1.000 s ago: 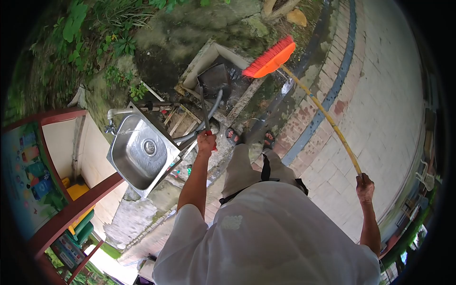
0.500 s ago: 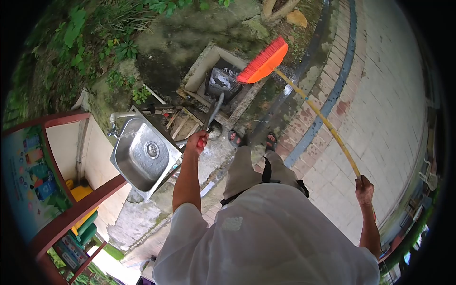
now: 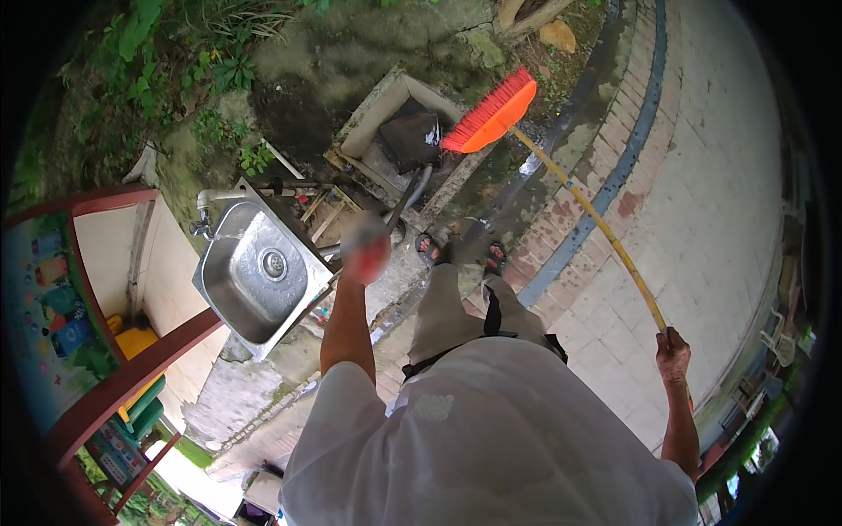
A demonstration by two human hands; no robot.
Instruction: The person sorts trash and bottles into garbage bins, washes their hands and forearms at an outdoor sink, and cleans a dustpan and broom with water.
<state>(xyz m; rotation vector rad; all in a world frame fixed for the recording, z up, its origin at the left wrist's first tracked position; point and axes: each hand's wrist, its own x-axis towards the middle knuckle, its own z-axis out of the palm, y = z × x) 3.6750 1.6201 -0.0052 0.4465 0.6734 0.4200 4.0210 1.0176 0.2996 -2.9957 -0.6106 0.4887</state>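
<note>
The long yellow handle of a broom (image 3: 596, 219) is in my right hand (image 3: 674, 355), fingers wrapped round its end. Its orange head with red bristles (image 3: 493, 112) hangs over the right edge of a square concrete basin (image 3: 364, 131). Inside the basin is a dark, wet dustpan (image 3: 409, 140), close to the bristle tips. The pan's dark handle runs down to my left hand (image 3: 365, 250), which is blurred, with red showing at the grip. A grey hose (image 3: 423, 186) lies beside that handle and enters the basin.
Left of my left hand stands a metal sink (image 3: 263, 272) with a tap (image 3: 202, 226). A wooden frame (image 3: 333, 215) lies between sink and basin. My sandalled feet (image 3: 428, 249) are below the basin. Paving (image 3: 702, 175) spreads to the right; a red-framed board (image 3: 57, 324) stands at far left.
The dustpan has shifted and turned within the basin, now showing a darker face than half a second ago. My left hand has moved slightly. The broom first moved left, then stayed nearly still.
</note>
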